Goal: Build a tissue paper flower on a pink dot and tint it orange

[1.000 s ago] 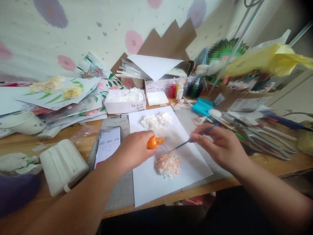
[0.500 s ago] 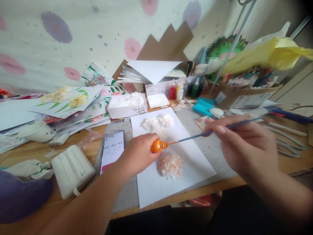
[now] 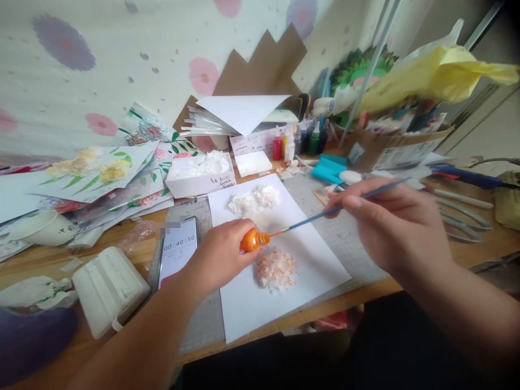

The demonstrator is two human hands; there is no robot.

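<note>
My left hand [image 3: 221, 252] is closed round a small orange paint bottle [image 3: 252, 240], tipped on its side with its mouth toward the right. Between the fingers of my right hand [image 3: 390, 222] is a thin blue paintbrush [image 3: 320, 215], its orange-stained tip close to the bottle's mouth; whether they touch I cannot tell. Just below the bottle, a fluffy white flower [image 3: 277, 271] with orange-tinted petal tips lies on a white sheet of paper [image 3: 252, 319]. Higher on the sheet are white crumpled tufts [image 3: 255, 200], partly behind my left hand.
A phone [image 3: 179, 244] showing a timer lies left of the paper, beside a white case [image 3: 109, 292]. Behind stand a box of white scraps [image 3: 199, 176] and several paint bottles [image 3: 290, 146]. Pliers-like metal tools [image 3: 463, 219] and a cardboard box [image 3: 398, 149] are at the right.
The whole view has shifted, so things appear slightly further left. Both hands keep their holds, and the brush tip stays near the bottle's mouth. The phone timer has advanced one second.
</note>
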